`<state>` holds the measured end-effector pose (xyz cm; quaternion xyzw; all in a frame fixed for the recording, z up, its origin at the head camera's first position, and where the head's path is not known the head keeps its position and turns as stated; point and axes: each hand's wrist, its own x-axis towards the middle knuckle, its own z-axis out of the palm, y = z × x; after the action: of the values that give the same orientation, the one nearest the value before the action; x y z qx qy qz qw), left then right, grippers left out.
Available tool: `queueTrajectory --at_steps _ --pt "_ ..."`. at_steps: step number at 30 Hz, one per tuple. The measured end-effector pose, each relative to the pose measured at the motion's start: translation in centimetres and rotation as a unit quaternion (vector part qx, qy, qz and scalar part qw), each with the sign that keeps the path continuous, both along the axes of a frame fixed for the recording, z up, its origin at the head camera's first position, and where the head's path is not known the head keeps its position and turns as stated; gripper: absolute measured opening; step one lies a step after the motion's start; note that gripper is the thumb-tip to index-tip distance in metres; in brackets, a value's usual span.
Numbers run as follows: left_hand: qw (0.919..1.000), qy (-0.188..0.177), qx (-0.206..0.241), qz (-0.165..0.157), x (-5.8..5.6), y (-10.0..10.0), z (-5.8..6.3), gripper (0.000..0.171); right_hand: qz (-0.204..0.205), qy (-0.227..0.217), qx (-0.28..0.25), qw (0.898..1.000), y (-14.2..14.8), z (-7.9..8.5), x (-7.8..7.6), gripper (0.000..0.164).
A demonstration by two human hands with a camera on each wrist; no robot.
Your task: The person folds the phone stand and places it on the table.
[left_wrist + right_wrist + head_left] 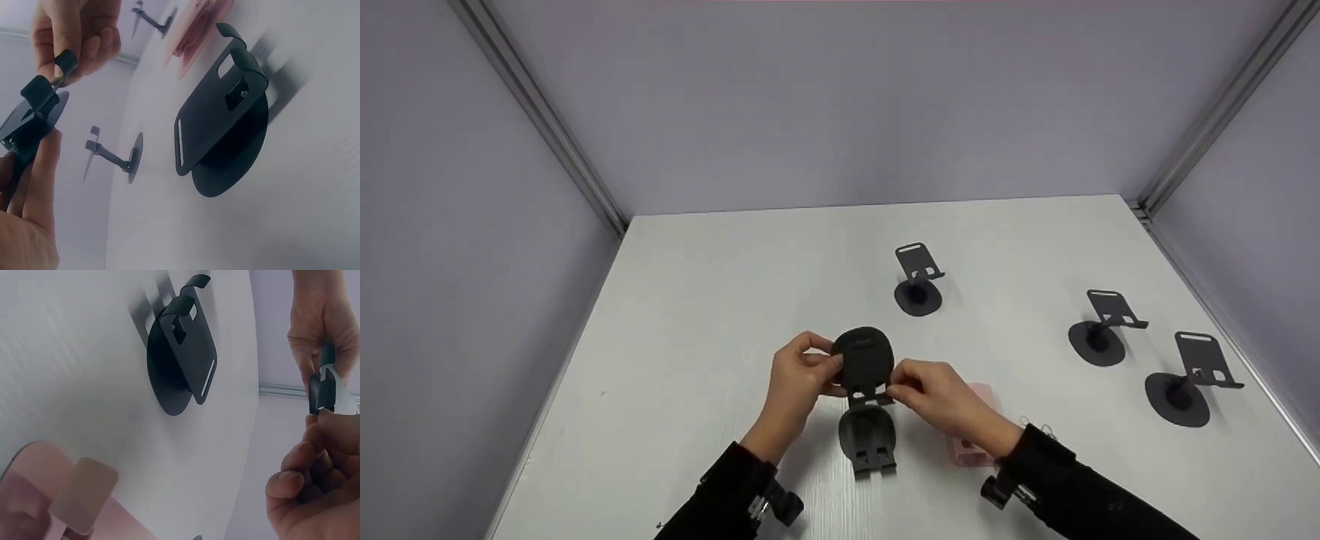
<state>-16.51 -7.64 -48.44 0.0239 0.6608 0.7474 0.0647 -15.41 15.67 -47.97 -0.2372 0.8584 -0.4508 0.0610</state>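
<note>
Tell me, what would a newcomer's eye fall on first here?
Probably the black stand held at the centre between the left hand and the right hand, with a folded stand on the white table just below it in the head view. Next come three opened stands: a back stand and, towards the right, a farther stand and a nearer stand. Pale pink, a flat object peeks out beside the right forearm.

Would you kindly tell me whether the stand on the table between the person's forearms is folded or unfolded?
The stand is folded: in the left wrist view, its plate lies close over the round base.
</note>
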Motion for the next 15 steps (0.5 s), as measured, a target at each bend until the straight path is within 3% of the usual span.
queueTrajectory --at_steps 7,15 --pt "0.9995 -0.019 -0.024 0.007 0.0 -0.7 -0.1 0.018 0.008 0.016 0.004 1.0 0.4 0.1 -0.1 0.007" --pt "0.9961 -0.053 -0.064 0.032 0.2 -2.8 -0.7 0.016 -0.002 0.016 0.003 1.0 2.3 0.9 -0.8 0.009"
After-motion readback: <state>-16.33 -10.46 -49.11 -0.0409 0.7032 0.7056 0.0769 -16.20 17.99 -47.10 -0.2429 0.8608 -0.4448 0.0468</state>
